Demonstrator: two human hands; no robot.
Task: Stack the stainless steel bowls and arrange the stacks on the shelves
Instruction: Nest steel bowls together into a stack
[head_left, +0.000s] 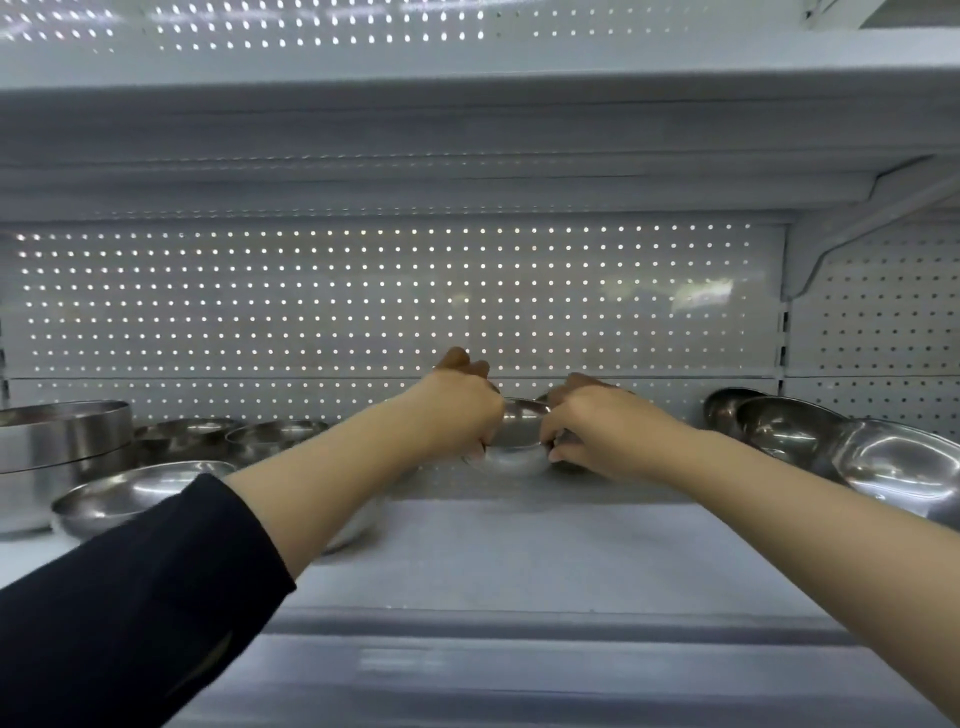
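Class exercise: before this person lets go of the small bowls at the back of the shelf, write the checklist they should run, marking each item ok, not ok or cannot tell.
1. Both hands on the small bowls: left hand and right hand grip them; ok.
2. Small bowls nested squarely: hands hide the rims; cannot tell.
3. Stack resting on the shelf: base hidden; cannot tell.
4. Free shelf space in front: ok.
5. Right bowls clear of the right hand: ok.
6. Wide bowl clear of the left forearm: overlapped; cannot tell.

Even, cool light; bright dots glow through the perforated back panel (395, 296), and wide-angle distortion bends the soft edges.
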